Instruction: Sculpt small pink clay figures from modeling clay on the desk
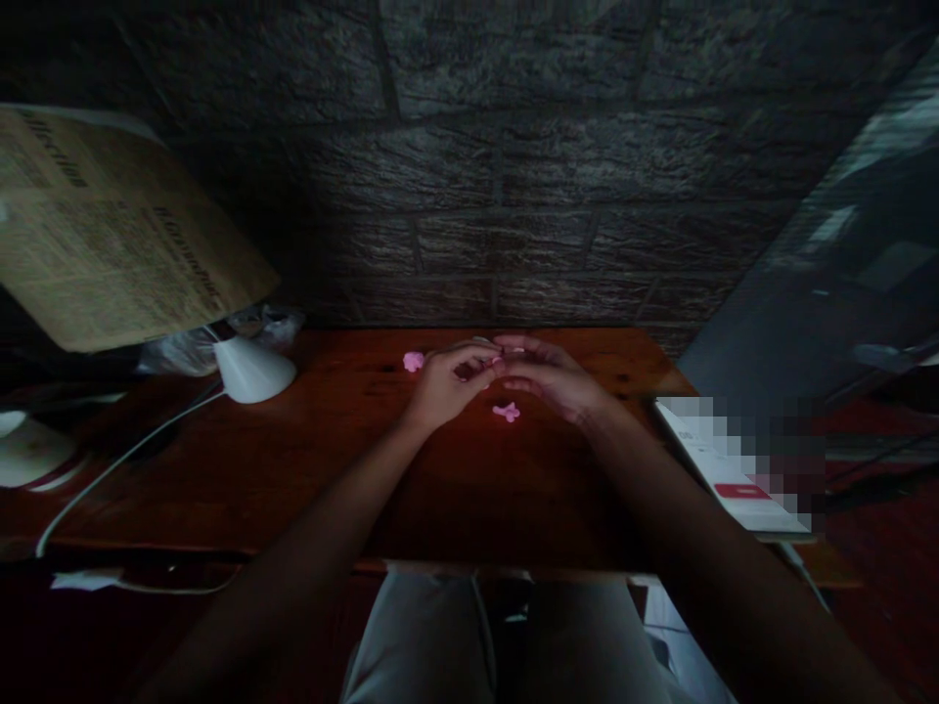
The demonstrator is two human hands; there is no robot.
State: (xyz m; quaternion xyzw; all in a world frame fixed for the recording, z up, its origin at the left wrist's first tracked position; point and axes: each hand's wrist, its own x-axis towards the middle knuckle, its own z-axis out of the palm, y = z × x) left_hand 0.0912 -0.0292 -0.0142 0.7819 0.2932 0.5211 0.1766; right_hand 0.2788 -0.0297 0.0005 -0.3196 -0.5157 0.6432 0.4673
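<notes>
Pink lobed pc (508,412) on wood tbl (476,489)

Dim throughout — stone-block wall (440,176) dark, tabletop (514,508) shadowed towards near edge. Pale glare on grey panel (778,303), right. Wide-angle edge stretch; lampshade (110,235) lettering blurred — mosaic pixelation at right.

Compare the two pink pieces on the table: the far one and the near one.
Shape: the far piece is a compact, roundish lump, while the near piece is spread out with lobes.
Place: the far piece lies left of the left hand; the near piece lies closer to the person.
Shared: both are pink and rest on the table.
</notes>
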